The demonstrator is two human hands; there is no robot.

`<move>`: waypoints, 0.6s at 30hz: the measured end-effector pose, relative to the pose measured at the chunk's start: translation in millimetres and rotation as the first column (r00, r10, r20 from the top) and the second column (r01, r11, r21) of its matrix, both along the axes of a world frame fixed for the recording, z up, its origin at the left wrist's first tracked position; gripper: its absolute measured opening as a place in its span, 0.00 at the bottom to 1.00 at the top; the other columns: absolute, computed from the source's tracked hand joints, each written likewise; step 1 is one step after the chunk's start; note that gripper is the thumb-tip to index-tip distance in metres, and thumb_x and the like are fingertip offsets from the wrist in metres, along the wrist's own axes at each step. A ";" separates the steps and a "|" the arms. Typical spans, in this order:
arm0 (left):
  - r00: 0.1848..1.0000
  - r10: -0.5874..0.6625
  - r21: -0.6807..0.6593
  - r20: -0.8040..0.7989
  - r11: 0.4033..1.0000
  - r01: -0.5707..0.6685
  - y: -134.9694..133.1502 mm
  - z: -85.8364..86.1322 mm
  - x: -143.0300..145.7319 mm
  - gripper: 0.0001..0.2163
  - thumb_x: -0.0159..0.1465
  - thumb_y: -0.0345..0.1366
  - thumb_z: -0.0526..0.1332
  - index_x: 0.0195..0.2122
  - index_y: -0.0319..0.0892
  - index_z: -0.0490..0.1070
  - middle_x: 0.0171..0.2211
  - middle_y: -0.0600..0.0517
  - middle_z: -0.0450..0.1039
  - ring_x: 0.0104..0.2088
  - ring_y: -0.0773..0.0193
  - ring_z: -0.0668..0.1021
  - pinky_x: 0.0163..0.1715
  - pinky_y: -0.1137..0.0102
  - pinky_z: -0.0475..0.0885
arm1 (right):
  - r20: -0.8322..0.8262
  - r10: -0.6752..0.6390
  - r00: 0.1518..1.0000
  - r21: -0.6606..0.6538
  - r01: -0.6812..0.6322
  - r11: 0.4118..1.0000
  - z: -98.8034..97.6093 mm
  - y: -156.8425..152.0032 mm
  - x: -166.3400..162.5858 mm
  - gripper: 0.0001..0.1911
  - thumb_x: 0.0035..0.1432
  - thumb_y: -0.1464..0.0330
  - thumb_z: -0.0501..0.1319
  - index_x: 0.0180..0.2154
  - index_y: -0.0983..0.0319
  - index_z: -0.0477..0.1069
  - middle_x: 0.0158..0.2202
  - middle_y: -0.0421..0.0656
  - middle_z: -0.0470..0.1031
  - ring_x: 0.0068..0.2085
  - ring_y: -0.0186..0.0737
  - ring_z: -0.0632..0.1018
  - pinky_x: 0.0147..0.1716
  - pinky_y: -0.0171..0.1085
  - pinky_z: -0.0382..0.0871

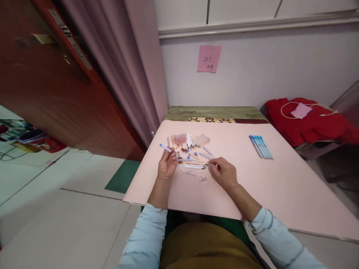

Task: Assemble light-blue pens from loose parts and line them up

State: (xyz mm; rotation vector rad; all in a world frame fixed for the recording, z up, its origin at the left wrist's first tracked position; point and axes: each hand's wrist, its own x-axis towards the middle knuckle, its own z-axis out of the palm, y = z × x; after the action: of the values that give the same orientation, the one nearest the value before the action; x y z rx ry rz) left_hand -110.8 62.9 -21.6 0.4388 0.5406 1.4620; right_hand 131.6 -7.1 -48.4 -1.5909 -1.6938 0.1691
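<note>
My left hand (167, 165) is raised above the left side of the pink-covered tabletop (179, 196), closed around a light blue pen barrel (165, 148) that tilts up to the left. My right hand (224, 172) is low over the table, its thumb and fingertips pinched together by the dark tips of several white pen refills (193, 166). Whatever those fingertips hold, if anything, is too small to make out. Between the hands lie loose pale-blue and cream pen barrels (208, 151) and small blue and brown pen parts (188, 153). Tiny clear pieces (202, 179) are scattered nearer me.
Behind the loose parts are pinkish clear pieces (178, 139) and more white refills (189, 141). A row of blue pens (261, 147) lies to the right. Red cloth (305, 123) with a white cable is beyond the right edge. A wall and curtain (123, 67) border the table.
</note>
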 end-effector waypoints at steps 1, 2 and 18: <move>1.000 -0.026 -0.011 0.000 1.000 0.026 -1.7 -3.0 0.9 0.03 0.61 0.33 0.64 0.35 0.41 0.73 0.32 0.52 0.70 0.26 0.76 0.68 0.22 0.84 0.68 | -0.009 0.017 1.000 -0.008 -0.018 1.000 2.2 -4.6 -4.8 0.10 0.60 0.63 0.58 0.36 0.56 0.77 0.34 0.40 0.77 0.29 0.34 0.74 0.31 0.32 0.64; 0.999 -0.049 -0.022 0.001 0.999 0.049 -3.5 -5.6 2.1 0.03 0.61 0.32 0.64 0.35 0.41 0.73 0.32 0.52 0.69 0.26 0.77 0.69 0.22 0.84 0.68 | -0.009 0.047 0.999 -0.022 -0.047 0.999 4.4 -8.6 -10.0 0.09 0.59 0.63 0.58 0.35 0.56 0.77 0.34 0.40 0.77 0.29 0.34 0.74 0.32 0.32 0.64; 0.985 -0.173 -0.080 0.016 0.982 0.174 -11.3 -8.2 9.8 0.03 0.60 0.29 0.63 0.36 0.38 0.72 0.35 0.50 0.72 0.28 0.77 0.72 0.25 0.85 0.73 | 0.250 0.187 0.950 -0.244 -0.125 0.962 12.8 -14.4 -60.3 0.05 0.58 0.65 0.60 0.32 0.56 0.74 0.34 0.39 0.76 0.34 0.35 0.75 0.28 0.32 0.58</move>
State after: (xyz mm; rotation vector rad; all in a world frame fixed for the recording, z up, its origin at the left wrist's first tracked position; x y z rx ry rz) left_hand -101.0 51.6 -29.8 0.4055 0.5390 1.2697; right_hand 71.3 -21.5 -35.6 -1.7038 -2.0788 0.2400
